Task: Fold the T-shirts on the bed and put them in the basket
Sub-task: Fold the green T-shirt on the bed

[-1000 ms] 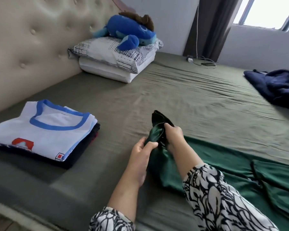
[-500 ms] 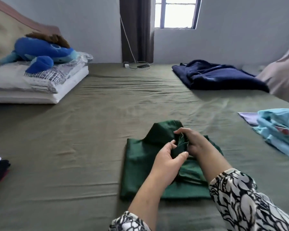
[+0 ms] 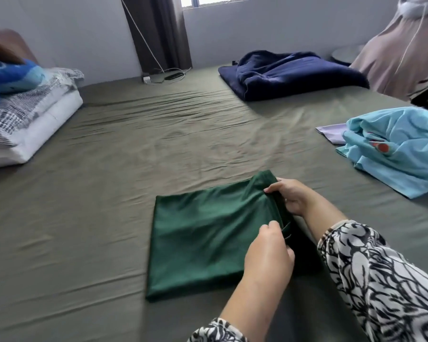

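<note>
Both hands now pinch the right edge of the green T-shirt (image 3: 208,233), left hand (image 3: 269,257) near, right hand (image 3: 292,196) farther, each grip clamped on cloth. Half a second ago it was bunched; now it lies as a flat rectangle mid-bed (image 3: 84,218), nearly folded, no basket visible.

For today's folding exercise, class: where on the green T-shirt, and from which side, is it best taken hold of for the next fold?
Probably along its right-hand edge, coming from the right. The green T-shirt lies flat as a rectangle with a smooth folded left side, while loose layers bunch on the right, where the right hand and left hand already pinch it.
</note>
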